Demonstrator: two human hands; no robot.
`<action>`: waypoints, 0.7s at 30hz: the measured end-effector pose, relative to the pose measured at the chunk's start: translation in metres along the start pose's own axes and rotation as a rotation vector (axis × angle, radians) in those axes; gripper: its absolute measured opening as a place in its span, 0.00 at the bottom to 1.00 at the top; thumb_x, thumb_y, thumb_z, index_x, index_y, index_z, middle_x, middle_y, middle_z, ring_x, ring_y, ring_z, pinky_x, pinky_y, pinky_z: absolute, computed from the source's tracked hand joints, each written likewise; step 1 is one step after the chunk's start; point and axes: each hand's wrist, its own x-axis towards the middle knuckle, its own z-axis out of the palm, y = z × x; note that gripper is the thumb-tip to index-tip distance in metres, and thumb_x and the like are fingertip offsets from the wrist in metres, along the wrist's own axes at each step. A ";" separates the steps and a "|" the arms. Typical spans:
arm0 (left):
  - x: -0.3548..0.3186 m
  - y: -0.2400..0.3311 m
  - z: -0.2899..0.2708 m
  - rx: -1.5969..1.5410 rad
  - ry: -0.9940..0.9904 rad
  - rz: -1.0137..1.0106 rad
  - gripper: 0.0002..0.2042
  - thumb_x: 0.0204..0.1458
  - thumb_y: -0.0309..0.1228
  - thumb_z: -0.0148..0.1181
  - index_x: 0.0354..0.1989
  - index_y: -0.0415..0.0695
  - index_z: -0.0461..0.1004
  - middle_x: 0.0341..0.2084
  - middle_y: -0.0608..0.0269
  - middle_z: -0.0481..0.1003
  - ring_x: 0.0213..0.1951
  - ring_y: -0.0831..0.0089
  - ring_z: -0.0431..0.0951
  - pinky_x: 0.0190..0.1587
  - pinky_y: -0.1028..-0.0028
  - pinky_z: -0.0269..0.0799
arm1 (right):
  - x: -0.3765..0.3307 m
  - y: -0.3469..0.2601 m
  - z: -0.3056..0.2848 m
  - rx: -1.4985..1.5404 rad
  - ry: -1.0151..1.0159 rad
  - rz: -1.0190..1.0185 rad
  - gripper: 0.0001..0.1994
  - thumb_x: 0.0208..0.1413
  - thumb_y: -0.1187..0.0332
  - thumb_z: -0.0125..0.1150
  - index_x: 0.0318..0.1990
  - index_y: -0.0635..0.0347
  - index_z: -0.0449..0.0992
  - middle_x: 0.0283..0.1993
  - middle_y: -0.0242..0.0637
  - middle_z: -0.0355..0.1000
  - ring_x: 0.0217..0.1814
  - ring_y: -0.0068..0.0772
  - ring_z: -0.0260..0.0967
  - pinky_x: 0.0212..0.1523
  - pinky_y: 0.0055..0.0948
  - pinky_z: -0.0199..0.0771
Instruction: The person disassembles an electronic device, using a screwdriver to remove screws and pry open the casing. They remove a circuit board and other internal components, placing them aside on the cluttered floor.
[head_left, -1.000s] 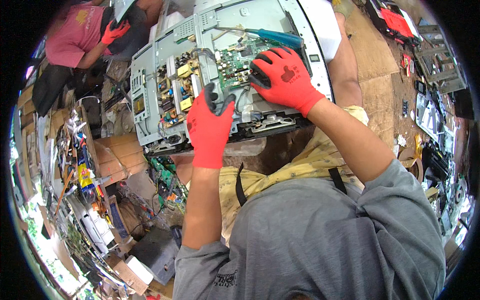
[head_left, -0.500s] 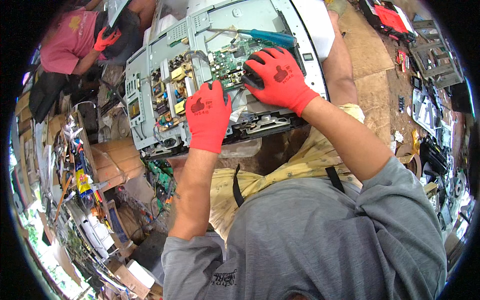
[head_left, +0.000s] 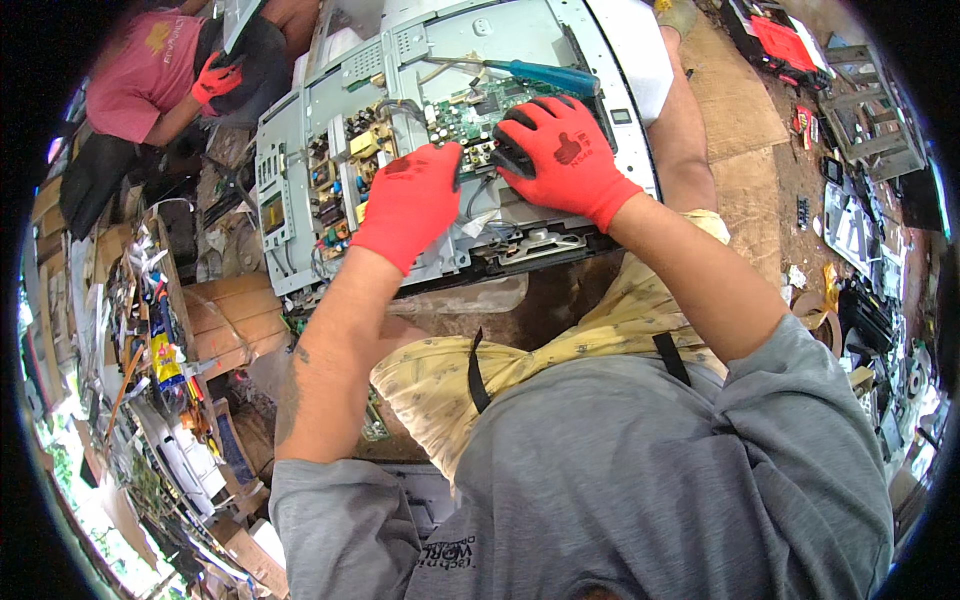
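Two gloved hands press on the green circuit board (head_left: 480,110) inside the opened grey chassis (head_left: 300,190): left hand (head_left: 410,200) spread flat, right hand (head_left: 560,150) curled, fingertips pinching something I cannot tell. Prying hard could crack it, or knock away the blue screwdriver (head_left: 545,75).

This is an electronics scrap and repair workshop: an opened flat-screen chassis (head_left: 440,130) with bare circuit boards lies in the middle, loose parts and cables (head_left: 160,340) heaped left of it, dismantled casings (head_left: 870,220) right of it.
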 end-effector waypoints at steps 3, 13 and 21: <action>0.000 -0.001 -0.001 -0.198 0.046 -0.084 0.14 0.51 0.33 0.62 0.44 0.42 0.72 0.40 0.50 0.78 0.43 0.48 0.79 0.44 0.56 0.76 | -0.001 0.001 -0.003 -0.003 0.018 0.015 0.23 0.49 0.49 0.66 0.51 0.48 0.78 0.51 0.38 0.73 0.57 0.45 0.69 0.63 0.50 0.63; -0.002 0.004 0.002 -0.042 0.016 -0.019 0.10 0.53 0.30 0.60 0.42 0.43 0.73 0.37 0.50 0.76 0.39 0.46 0.79 0.41 0.54 0.75 | -0.001 -0.001 0.000 -0.065 -0.054 -0.043 0.20 0.51 0.51 0.66 0.48 0.48 0.78 0.49 0.37 0.73 0.55 0.43 0.70 0.61 0.53 0.63; 0.006 0.003 -0.003 0.047 -0.045 0.075 0.10 0.52 0.31 0.60 0.41 0.43 0.73 0.37 0.51 0.76 0.40 0.47 0.78 0.40 0.55 0.75 | -0.002 -0.009 -0.004 -0.154 -0.083 -0.056 0.22 0.51 0.50 0.66 0.51 0.48 0.76 0.51 0.36 0.72 0.57 0.43 0.68 0.61 0.53 0.63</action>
